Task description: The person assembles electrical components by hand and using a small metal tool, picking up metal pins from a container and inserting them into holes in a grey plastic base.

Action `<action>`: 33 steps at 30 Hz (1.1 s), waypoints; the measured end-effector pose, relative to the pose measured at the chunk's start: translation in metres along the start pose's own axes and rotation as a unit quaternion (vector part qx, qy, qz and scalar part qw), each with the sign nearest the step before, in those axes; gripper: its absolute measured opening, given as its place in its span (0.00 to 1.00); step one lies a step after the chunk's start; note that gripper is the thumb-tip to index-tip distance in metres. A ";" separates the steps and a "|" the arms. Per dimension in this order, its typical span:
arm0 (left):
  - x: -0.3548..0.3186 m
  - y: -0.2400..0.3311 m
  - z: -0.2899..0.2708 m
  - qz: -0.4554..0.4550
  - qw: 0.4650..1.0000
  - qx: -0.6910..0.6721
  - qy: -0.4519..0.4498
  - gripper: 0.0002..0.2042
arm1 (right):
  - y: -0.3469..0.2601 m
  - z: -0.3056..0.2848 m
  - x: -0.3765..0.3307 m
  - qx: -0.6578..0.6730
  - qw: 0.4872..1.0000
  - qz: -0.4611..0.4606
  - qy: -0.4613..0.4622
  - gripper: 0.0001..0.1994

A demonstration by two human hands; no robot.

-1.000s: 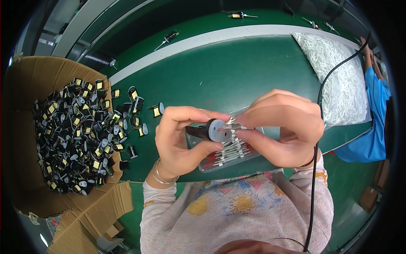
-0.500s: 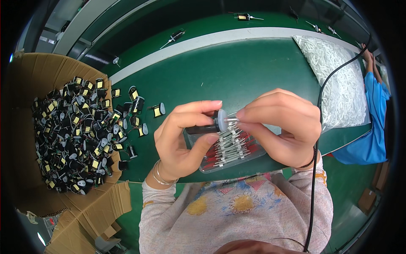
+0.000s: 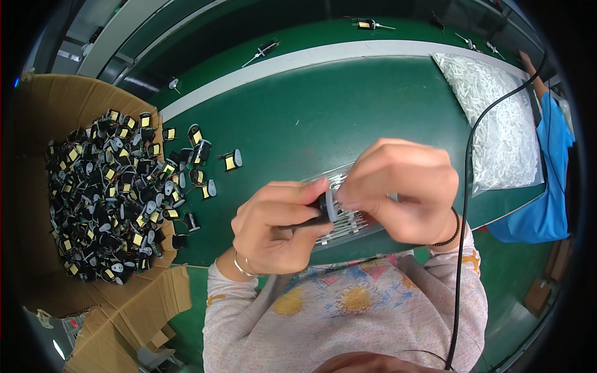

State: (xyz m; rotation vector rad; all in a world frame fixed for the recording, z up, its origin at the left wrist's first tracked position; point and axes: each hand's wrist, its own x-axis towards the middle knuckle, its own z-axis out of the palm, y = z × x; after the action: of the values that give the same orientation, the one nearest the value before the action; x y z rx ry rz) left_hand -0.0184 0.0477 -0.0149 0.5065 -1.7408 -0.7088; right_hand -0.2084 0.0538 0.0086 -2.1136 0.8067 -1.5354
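"What differs from half a second earlier?"

"A bare left hand [image 3: 273, 227] sits lower, and the black cylindrical part with a pale grey disc end [image 3: 331, 206] now shows its disc nearly edge-on."

"And the fingers?"

"The left ones clasp the part, above slim silvery rods with white collars [image 3: 346, 226]. The bare right hand [image 3: 404, 189] crowds its fingertips against the disc; blur hides whether they grip anything, so I cannot tell."

"Materials?"

"Smooth green tabletop [image 3: 267, 112], wrinkled clear plastic bag of white tubes [image 3: 505, 130] at right, brown corrugated cardboard box [image 3: 93, 94] at left."
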 end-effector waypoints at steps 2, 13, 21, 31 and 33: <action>-0.003 -0.002 0.004 -0.052 0.992 -0.111 0.030 0.12 | -0.001 0.002 -0.003 -0.052 0.997 -0.055 0.001 0.15; 0.012 -0.021 0.001 -0.184 0.962 -0.199 0.036 0.12 | 0.017 0.012 0.006 -0.125 0.987 -0.083 0.049 0.11; 0.045 -0.068 0.005 -0.326 0.910 -0.250 0.054 0.08 | 0.061 0.011 0.010 -0.008 0.983 0.165 0.083 0.13; 0.102 -0.263 -0.076 -0.065 0.818 0.569 -0.044 0.17 | 0.068 -0.008 0.016 -0.067 0.975 0.177 0.114 0.29; 0.095 -0.259 -0.085 0.015 0.778 0.623 -0.078 0.22 | 0.065 -0.009 0.015 -0.081 0.976 0.159 0.122 0.29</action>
State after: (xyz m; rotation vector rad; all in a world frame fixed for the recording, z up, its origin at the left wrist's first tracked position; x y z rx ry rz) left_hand 0.0323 -0.2197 -0.1106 1.3142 -2.2042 0.5931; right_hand -0.2276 -0.0053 -0.0184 -1.8068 1.3268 -1.6132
